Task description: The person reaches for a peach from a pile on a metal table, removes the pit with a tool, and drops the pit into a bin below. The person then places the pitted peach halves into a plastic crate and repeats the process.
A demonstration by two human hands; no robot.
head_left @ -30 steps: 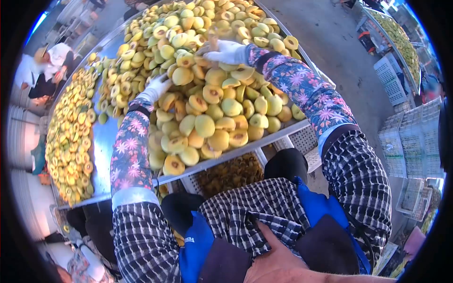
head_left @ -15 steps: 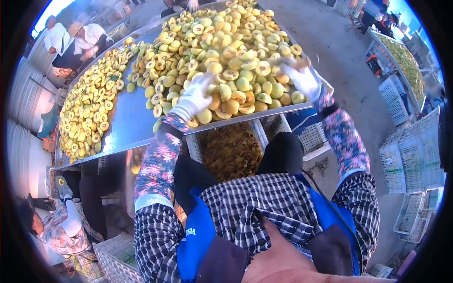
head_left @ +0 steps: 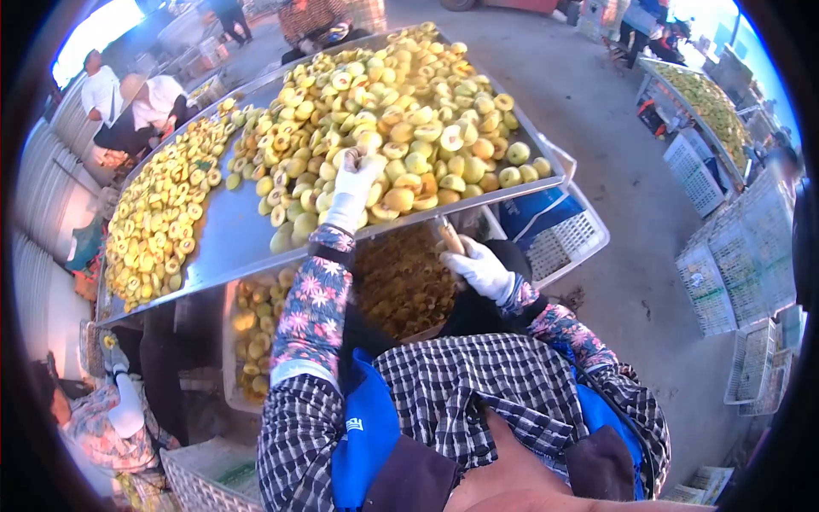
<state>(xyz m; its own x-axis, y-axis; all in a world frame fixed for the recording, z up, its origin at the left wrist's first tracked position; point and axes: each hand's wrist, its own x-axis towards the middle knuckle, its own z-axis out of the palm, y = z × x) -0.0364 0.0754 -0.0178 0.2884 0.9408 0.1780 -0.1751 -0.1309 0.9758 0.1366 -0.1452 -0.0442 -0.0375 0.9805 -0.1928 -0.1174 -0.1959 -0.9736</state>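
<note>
In the head view, halved yellow-green fruits (head_left: 409, 128), like peaches or apricots, lie heaped on a metal table (head_left: 223, 218). My left hand (head_left: 355, 183), in a white glove, is at the near part of the heap, fingers curled in. Whether a fruit is between them I cannot make out. My right hand (head_left: 485, 271), also gloved, is in front of the table's near edge, closed round a tool's wooden handle (head_left: 450, 235); its working end is not clear. Below the hands, a crate of brown scraps (head_left: 401, 282) stands between my knees.
A crate of fruit (head_left: 256, 333) stands under the table at left, and a white crate (head_left: 589, 243) at right. Co-workers sit at the far left (head_left: 153, 102), lower left (head_left: 107, 418) and beyond the table (head_left: 316, 21). Stacked crates (head_left: 738, 264) line the right side.
My right hand has come down and left from over the heap's right side to below the table edge. My left hand stays over the heap, its fingers now curled. The view has shifted slightly.
</note>
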